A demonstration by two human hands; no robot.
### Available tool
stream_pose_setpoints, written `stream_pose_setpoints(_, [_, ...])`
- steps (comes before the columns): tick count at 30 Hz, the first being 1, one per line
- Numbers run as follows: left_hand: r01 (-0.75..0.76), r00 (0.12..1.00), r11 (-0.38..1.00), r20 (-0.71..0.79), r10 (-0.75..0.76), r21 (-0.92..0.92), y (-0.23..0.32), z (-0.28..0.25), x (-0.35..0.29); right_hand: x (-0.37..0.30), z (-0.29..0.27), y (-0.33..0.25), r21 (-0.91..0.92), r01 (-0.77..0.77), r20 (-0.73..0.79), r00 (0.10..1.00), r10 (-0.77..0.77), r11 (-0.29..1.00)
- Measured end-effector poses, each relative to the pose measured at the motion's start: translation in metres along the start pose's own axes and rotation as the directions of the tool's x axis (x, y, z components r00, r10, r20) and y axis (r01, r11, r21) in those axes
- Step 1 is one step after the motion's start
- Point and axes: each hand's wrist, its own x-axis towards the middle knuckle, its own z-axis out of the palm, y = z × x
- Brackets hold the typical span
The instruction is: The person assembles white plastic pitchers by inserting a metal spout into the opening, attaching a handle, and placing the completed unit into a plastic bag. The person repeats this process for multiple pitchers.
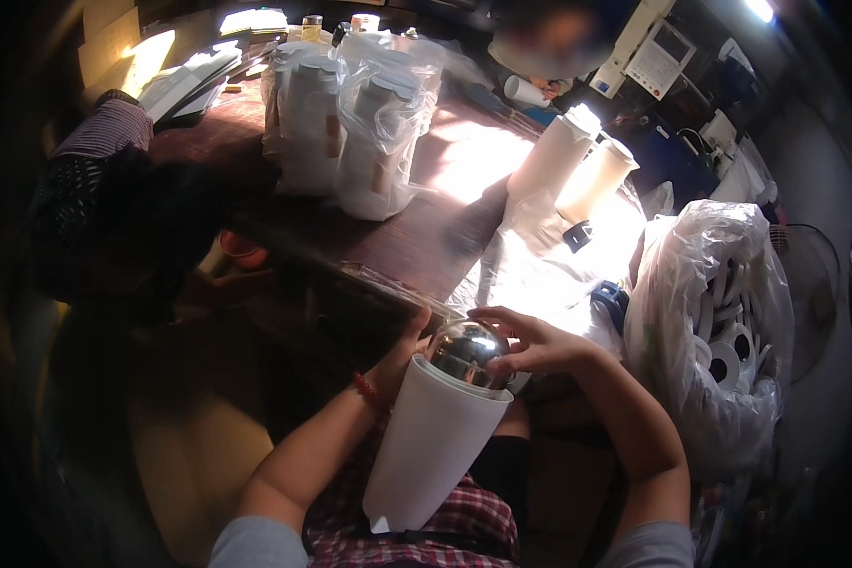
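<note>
A white, tapered jug body leans tilted across my lap, its wide rim up and away from me. A shiny silver liner with a rounded end sticks up out of that rim. My left hand, with a red bead bracelet at the wrist, grips the jug body near its rim from the left; some of its fingers are hidden behind the jug and liner. My right hand curls over the right side of the liner, fingertips on the metal.
White jugs in clear plastic bags stand on the dark red table. Two cream jugs stand at the right on white plastic sheeting. A large plastic bag of white ring-shaped parts is beside me. Other people sit left and across.
</note>
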Motion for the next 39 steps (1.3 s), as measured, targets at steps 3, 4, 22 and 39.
stream_pose_setpoints(3, [0.056, 0.998, 0.998, -0.002, -0.056, 0.016, -0.016, 0.014, 0.004, -0.012, 0.011, 0.011, -0.186, 0.048, 0.064, 0.997, -0.037, 0.981])
stream_pose_setpoints(4, [0.077, 0.997, 0.997, -0.010, -0.077, 0.013, -0.015, 0.028, 0.000, -0.022, 0.013, 0.017, -0.244, 0.053, 0.055, 0.998, -0.041, 0.968])
stream_pose_setpoints(22, [0.424, 0.854, 0.766, -0.495, -0.160, 0.483, -0.124, 0.035, -0.136, -0.208, 0.163, 0.184, 0.385, 0.086, -0.558, 0.815, 0.157, 0.919])
stream_pose_setpoints(39, [0.023, 0.877, 0.999, -0.479, -0.033, -0.027, -0.074, 0.029, -0.128, -0.186, 0.166, 0.075, -0.663, 0.295, -0.357, 0.683, -0.637, 0.688])
